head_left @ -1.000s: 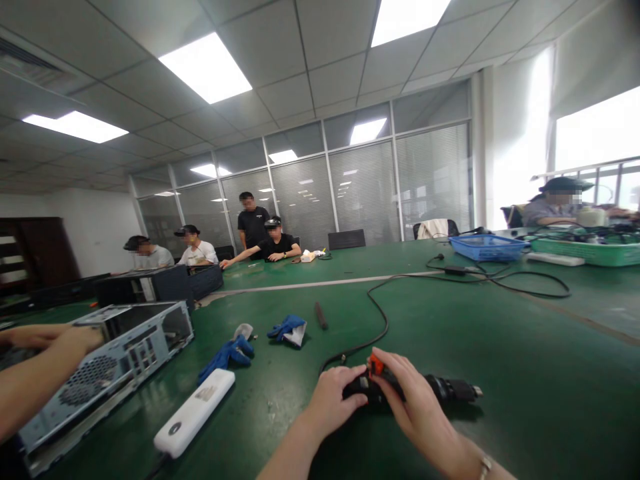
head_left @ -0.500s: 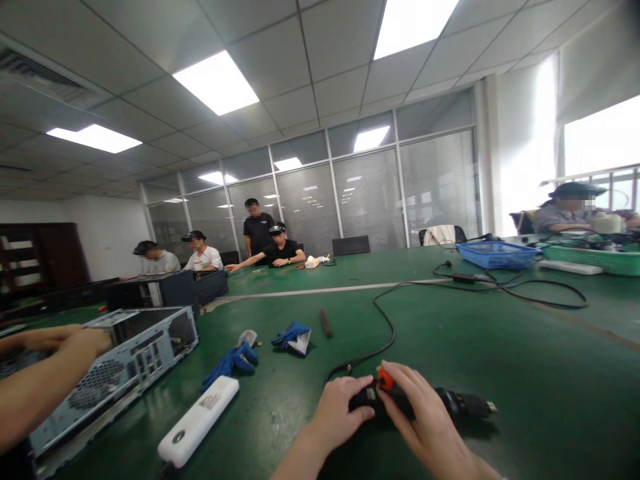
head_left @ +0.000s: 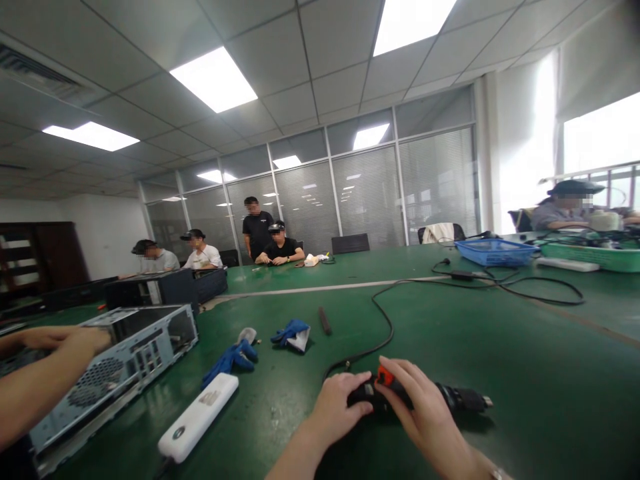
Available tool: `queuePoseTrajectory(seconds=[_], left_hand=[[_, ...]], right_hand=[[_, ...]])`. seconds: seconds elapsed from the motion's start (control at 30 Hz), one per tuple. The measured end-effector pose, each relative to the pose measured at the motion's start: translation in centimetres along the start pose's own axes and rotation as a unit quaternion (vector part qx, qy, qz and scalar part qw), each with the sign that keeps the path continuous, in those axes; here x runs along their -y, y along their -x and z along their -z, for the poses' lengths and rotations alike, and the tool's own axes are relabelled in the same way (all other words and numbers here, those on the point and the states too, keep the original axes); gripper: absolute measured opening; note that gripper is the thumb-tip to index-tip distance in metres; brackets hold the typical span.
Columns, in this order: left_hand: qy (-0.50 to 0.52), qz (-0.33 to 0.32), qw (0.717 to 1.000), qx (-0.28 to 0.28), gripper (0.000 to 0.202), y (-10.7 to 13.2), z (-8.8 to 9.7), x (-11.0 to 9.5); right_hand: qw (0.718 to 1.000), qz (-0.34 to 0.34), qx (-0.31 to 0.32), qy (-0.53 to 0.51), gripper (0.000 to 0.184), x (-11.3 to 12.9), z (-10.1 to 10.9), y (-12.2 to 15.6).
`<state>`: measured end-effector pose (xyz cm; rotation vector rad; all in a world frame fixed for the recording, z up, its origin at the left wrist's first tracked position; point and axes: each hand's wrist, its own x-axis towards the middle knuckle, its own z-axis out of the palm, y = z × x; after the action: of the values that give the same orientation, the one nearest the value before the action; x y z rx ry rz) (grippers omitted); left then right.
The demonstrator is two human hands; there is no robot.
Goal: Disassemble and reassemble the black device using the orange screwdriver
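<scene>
A black corded power tool point(head_left: 457, 400) lies along the table in front of me, its metal-tipped end pointing right. My left hand point(head_left: 340, 407) is closed around the cord end, thumb and forefinger on either side of the black body. Over the middle of the same tool is my right hand point(head_left: 420, 410), with its fingertips at an orange part point(head_left: 385, 375) and its thumb lower on the body. My right hand hides much of the tool's middle. From behind the left hand, the black cord point(head_left: 387, 327) runs away across the table.
Blue gloves point(head_left: 233, 360), a dark bar point(head_left: 325, 321) and a white power strip point(head_left: 200, 417) lie to the left. A co-worker's arm point(head_left: 45, 373) reaches into an open computer case point(head_left: 145, 360). Blue point(head_left: 493, 252) and green baskets point(head_left: 595, 258) stand far right. Several people sit around the green table point(head_left: 280, 427).
Both my hands stay on the power tool with almost no movement. Across the table, a seated person in black has drawn an outstretched arm back in.
</scene>
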<state>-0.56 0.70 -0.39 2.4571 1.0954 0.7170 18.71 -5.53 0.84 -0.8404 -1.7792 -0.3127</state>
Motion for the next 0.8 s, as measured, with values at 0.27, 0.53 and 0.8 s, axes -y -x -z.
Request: queuePoseTrajectory(seconds=[0.27,0.53,0.8], left_hand=[[0.005,-0.008,1.0,0.002,0.06,-0.12,-0.14,0.29],[0.0,-0.01,1.0,0.0,0.06,-0.05,-0.01,0.0],[-0.003,-0.011,1.0,-0.004,0.061,-0.1,-0.03,0.07]], right_hand=[[1.0,0.014,-0.002,-0.002,0.047,-0.03,0.34,-0.22],[0.999,0.016,0.029,-0.02,0.054,0.0,0.33,-0.14],[0.999,0.021,0.021,-0.013,0.053,0.06,0.26,-0.14]])
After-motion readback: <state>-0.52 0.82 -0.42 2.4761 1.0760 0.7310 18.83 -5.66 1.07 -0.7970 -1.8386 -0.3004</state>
